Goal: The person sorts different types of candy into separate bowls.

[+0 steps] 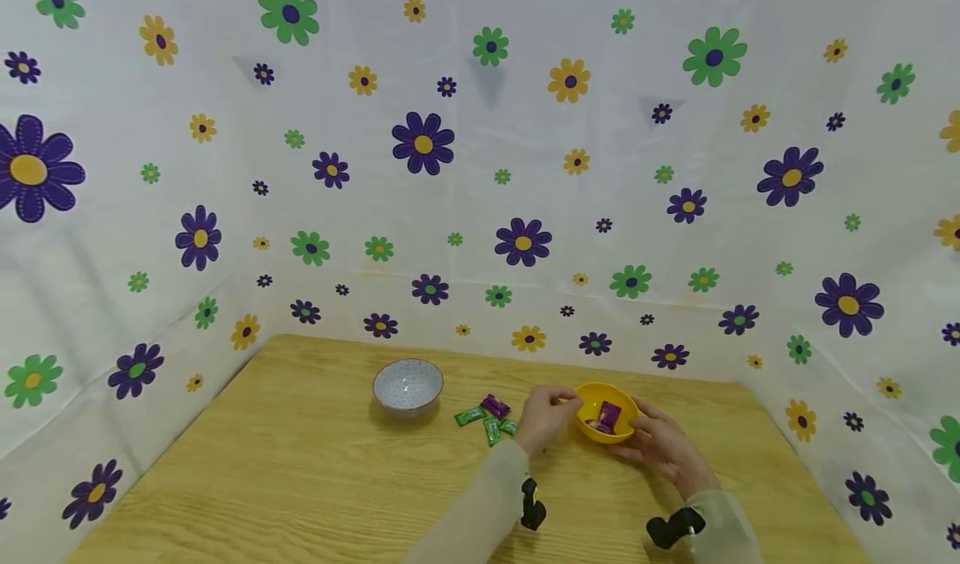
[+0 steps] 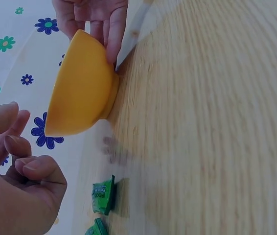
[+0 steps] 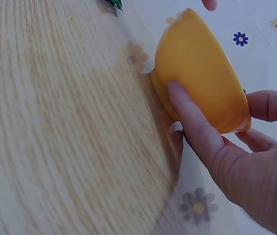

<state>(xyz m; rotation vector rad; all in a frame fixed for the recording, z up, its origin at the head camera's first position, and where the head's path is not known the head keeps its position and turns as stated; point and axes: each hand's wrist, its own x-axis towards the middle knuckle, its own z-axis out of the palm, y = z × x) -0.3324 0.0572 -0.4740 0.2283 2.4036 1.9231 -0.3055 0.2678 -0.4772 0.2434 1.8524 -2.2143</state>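
A yellow bowl [image 1: 585, 399] stands at the right side of the table, with purple-wrapped candies [image 1: 609, 416] inside. My right hand [image 1: 663, 443] holds its right side, fingers at the rim and one along the lower wall [image 3: 192, 58]. My left hand [image 1: 547, 418] is at the bowl's left rim, its fingers loosely bent; no candy shows between them in the left wrist view. Left of that hand lie several green-wrapped candies [image 1: 470, 416] and a purple-wrapped candy [image 1: 495, 406]. Two of the green candies [image 2: 103, 196] appear below the yellow bowl in the left wrist view.
Farther left on the wooden table [image 1: 300, 464] stands a grey patterned bowl [image 1: 408, 385] with a dark reddish rim. White cloth [image 1: 450, 206] printed with flowers encloses the back and both sides. Each wrist wears a black strap [image 1: 532, 504].
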